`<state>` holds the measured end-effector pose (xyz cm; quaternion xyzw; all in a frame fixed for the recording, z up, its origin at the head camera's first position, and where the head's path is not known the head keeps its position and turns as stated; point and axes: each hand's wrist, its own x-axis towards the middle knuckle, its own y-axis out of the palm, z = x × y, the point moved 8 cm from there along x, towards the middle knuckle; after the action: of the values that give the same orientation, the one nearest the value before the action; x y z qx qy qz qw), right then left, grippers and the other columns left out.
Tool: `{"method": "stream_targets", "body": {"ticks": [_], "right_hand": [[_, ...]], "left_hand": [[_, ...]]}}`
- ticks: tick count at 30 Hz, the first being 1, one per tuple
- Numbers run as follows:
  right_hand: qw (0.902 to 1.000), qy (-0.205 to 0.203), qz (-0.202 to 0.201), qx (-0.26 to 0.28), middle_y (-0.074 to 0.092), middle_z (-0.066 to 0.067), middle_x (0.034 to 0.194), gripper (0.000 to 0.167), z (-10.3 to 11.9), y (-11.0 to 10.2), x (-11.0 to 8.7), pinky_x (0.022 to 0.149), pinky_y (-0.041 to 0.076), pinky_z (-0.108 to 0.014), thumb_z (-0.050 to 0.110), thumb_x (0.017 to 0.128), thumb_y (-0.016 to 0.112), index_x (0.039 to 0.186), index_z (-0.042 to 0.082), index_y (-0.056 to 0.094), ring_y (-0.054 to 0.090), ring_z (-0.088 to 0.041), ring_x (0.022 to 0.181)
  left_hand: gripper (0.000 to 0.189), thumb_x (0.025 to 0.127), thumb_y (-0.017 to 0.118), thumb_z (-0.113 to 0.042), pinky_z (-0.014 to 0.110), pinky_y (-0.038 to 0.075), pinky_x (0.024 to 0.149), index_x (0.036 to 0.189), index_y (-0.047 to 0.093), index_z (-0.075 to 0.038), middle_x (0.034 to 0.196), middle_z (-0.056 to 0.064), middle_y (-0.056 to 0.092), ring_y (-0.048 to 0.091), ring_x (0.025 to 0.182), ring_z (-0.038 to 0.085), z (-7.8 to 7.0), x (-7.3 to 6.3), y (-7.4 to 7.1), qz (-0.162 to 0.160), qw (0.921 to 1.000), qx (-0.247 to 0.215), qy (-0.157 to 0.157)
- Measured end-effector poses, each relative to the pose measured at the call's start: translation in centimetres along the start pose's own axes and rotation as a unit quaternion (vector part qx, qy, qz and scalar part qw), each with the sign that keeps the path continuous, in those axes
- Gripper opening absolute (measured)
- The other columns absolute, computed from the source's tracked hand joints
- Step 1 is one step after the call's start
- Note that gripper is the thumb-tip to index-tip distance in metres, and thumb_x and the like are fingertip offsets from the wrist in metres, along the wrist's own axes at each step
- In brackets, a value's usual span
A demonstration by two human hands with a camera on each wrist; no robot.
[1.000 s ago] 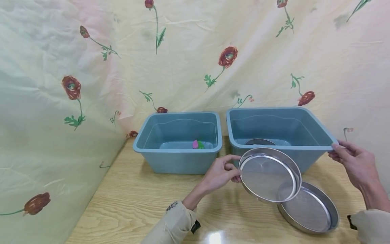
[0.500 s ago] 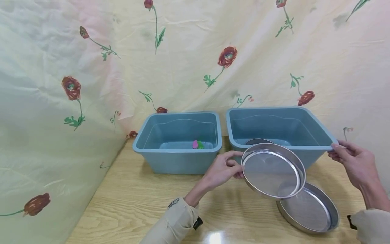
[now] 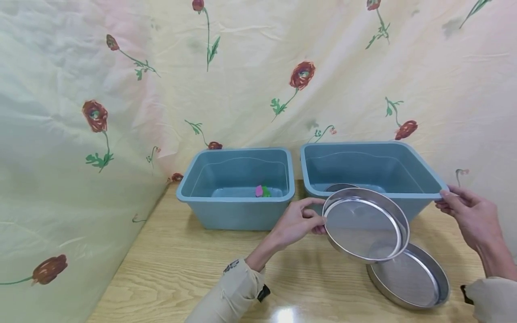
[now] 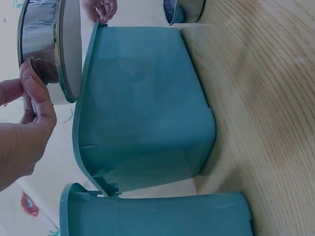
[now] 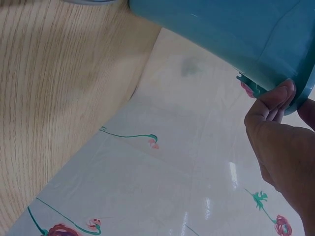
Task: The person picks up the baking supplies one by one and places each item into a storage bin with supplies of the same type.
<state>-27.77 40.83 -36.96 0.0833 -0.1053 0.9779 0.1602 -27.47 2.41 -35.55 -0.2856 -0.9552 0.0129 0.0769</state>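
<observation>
In the head view my left hand (image 3: 296,222) pinches the left rim of a round metal sieve (image 3: 359,229), its see-through mesh tilted toward me. The sieve is held up in front of the right blue bin (image 3: 351,161). My right hand (image 3: 470,215) grips that bin's front right corner, thumb on top of the rim and fingers beneath. A second metal sieve (image 3: 412,280) lies on the table below, partly covered by the held one. Inside the right bin shows the edge of another round metal piece (image 3: 341,186), the rest hidden by the bin's front wall.
A second blue bin (image 3: 238,215) stands to the left, with a small pink thing (image 3: 259,191) and a green one (image 3: 266,192) inside. The wooden table (image 3: 177,273) meets flower-patterned cloth (image 3: 242,89) at the back and left.
My left hand has moved the held sieve slightly right and up, away from me. The right hand stays on the bin's corner, and the bins and the lying sieve have not moved.
</observation>
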Motion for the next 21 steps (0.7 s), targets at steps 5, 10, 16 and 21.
{"method": "stream_targets", "body": {"ticks": [5,10,16,21], "right_hand": [[0.9997,-0.004,0.0,0.023,0.071,0.015,0.079,0.029,-0.1,0.0,0.1,0.062,0.052,-0.012,0.008,0.106,0.058,0.099,0.035,0.065,0.067,0.0,0.067],[0.9994,-0.01,0.001,0.033,0.072,0.015,0.08,0.03,-0.1,-0.1,0.2,0.062,0.052,-0.012,0.007,0.106,0.058,0.099,0.035,0.067,0.067,-0.001,0.067],[1.0,-0.006,-0.004,-0.003,0.07,0.017,0.08,0.026,-0.2,-0.2,0.1,0.062,0.052,-0.011,0.008,0.107,0.057,0.104,0.034,0.062,0.066,0.001,0.067],[0.9999,-0.006,-0.006,-0.012,0.07,0.018,0.08,0.024,-0.2,-0.2,0.1,0.063,0.051,-0.011,0.009,0.107,0.056,0.105,0.033,0.06,0.065,0.001,0.067]], "left_hand": [[0.041,0.098,0.066,0.002,0.031,0.06,0.074,0.139,0.06,0.001,0.079,0.01,0.073,0.068,0.069,0.012,-0.3,0.2,0.2,0.004,1.0,-0.007,0.0],[0.042,0.098,0.065,0.003,0.028,0.059,0.073,0.139,0.059,0.002,0.08,0.013,0.073,0.068,0.069,0.009,-0.7,0.4,0.3,0.002,0.9999,-0.013,0.009],[0.041,0.097,0.064,0.007,0.036,0.061,0.077,0.138,0.06,0.004,0.079,0.017,0.072,0.068,0.069,0.013,-1.1,0.8,0.2,-0.008,0.9994,-0.025,0.02],[0.042,0.096,0.066,0.005,0.032,0.06,0.076,0.138,0.06,0.003,0.077,0.011,0.071,0.068,0.07,0.016,-1.4,1.3,0.1,-0.029,0.9993,-0.023,0.009]]}}
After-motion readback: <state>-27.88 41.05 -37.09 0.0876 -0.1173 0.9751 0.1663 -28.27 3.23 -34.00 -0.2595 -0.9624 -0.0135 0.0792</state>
